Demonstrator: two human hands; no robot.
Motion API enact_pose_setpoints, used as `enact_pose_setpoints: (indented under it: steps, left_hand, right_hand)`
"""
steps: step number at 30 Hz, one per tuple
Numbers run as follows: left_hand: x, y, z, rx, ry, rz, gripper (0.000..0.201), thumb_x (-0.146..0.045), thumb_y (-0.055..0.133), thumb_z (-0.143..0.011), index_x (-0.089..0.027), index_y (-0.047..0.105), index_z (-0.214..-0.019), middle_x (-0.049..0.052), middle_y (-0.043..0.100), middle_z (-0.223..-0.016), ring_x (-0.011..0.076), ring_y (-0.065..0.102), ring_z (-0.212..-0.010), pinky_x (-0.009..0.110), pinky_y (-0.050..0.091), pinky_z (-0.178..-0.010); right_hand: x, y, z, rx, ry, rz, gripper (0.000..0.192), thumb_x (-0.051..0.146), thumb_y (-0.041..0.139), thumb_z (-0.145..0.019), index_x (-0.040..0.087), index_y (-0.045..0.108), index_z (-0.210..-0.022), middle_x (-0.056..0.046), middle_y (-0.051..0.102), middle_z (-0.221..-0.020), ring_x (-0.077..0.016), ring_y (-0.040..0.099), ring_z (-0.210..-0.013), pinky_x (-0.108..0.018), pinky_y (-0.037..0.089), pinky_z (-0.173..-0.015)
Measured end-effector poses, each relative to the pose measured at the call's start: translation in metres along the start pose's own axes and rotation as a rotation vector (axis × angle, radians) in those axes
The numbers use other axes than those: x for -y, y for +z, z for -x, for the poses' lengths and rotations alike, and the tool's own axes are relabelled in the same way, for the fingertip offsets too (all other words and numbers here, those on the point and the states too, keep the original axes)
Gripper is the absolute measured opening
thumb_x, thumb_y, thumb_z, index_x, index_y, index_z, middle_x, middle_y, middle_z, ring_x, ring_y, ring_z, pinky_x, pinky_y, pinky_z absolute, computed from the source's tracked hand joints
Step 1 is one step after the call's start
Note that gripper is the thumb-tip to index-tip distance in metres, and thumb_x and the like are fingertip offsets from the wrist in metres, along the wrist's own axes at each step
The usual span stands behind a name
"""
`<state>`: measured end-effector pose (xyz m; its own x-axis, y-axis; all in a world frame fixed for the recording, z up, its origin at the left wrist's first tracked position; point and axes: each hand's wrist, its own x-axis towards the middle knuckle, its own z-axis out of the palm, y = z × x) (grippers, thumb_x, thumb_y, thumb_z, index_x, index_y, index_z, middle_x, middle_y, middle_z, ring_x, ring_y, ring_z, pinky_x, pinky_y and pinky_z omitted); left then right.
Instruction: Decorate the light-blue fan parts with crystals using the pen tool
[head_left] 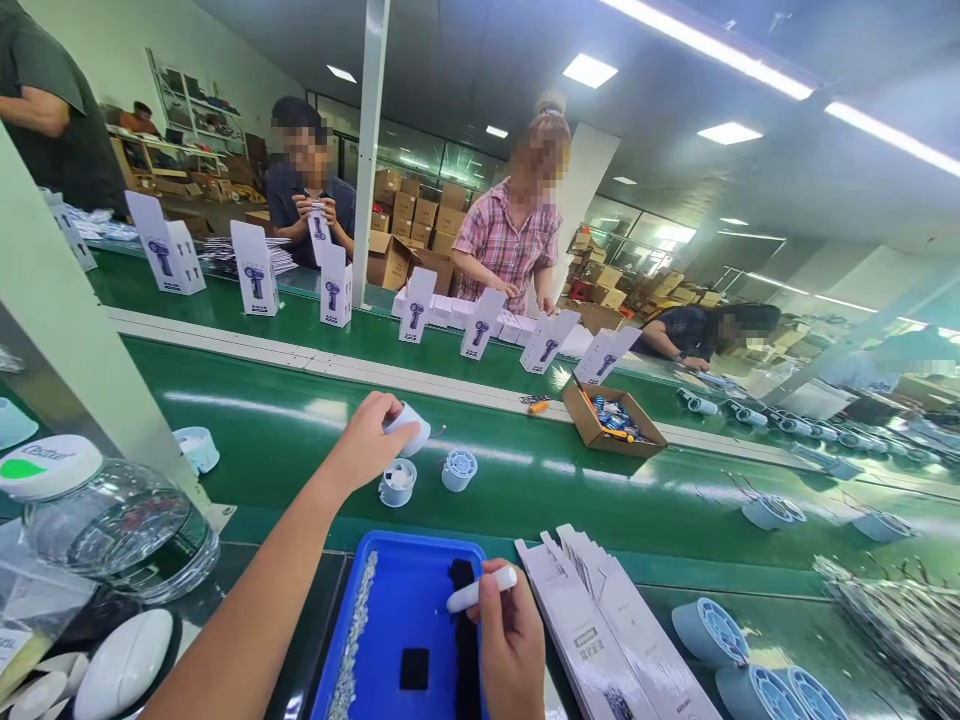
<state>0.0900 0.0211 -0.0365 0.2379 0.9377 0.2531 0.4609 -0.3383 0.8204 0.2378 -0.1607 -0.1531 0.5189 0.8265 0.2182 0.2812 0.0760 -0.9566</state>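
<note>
My left hand [367, 440] reaches over the green conveyor belt and grips a pale blue cylindrical housing [411, 432] with a short wire end at its right. Just below it stand two similar round parts: a cup-like housing [397, 483] with white pieces inside and a slotted housing [459, 469]. My right hand [513, 640] is closed round a white pen-shaped tool [480, 590], its tip pointing left. This tool hovers over a blue tray [405, 545] that holds a row of small clear pieces [352, 640], a black square [414, 669] and a black strip [466, 660].
Flat printed cartons [600, 630] lie right of the tray, with more blue housings [709, 628] and bundled wires [900, 630] beyond. A capped bottle [120, 520] stands left. Across the belt are upright fan boxes [416, 305], a cardboard box of parts [615, 420] and several co-workers.
</note>
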Motion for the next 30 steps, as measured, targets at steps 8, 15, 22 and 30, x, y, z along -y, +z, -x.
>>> enact_pose_setpoints:
  steps: [8, 15, 22, 30]
  left_hand:
    - [0.000, 0.000, 0.002, 0.021, -0.010, -0.008, 0.018, -0.031, 0.056, -0.076, -0.021, 0.043, -0.069, -0.001, 0.043, -0.080, 0.0133, 0.043, -0.067, 0.027, 0.036, -0.062]
    - [-0.001, 0.001, 0.001, 0.018, -0.032, -0.009, 0.018, -0.031, 0.057, -0.076, -0.020, 0.043, -0.069, -0.001, 0.044, -0.081, 0.0133, 0.043, -0.067, 0.026, 0.036, -0.059]
    - [0.001, 0.002, 0.001, 0.012, -0.042, 0.006, 0.019, -0.030, 0.058, -0.074, -0.020, 0.044, -0.068, 0.000, 0.045, -0.082, 0.0135, 0.044, -0.069, 0.027, 0.036, -0.062]
    - [0.002, 0.003, 0.001, -0.018, -0.105, 0.195, 0.018, -0.033, 0.060, -0.073, -0.020, 0.049, -0.070, 0.000, 0.049, -0.082, 0.0136, 0.045, -0.072, 0.027, 0.037, -0.063]
  right_hand:
    - [0.007, 0.005, 0.008, 0.176, 0.030, 0.032, 0.040, 0.052, 0.040, -0.093, 0.018, 0.060, -0.098, -0.001, 0.059, -0.069, -0.0139, 0.055, -0.055, -0.025, 0.048, -0.054]
    - [0.005, 0.001, 0.008, 0.045, -0.051, 0.091, 0.031, 0.046, 0.044, -0.093, 0.020, 0.059, -0.094, -0.002, 0.060, -0.069, -0.0158, 0.055, -0.060, -0.026, 0.047, -0.058]
    - [0.003, -0.007, 0.006, -0.029, -0.234, 0.288, 0.019, 0.036, 0.045, -0.094, 0.022, 0.054, -0.084, -0.002, 0.056, -0.074, -0.0162, 0.054, -0.065, -0.026, 0.044, -0.060]
    - [-0.003, -0.006, 0.006, 0.009, -0.195, 0.309, 0.019, 0.037, 0.044, -0.094, 0.021, 0.054, -0.089, -0.002, 0.056, -0.077, -0.0168, 0.054, -0.067, -0.027, 0.043, -0.062]
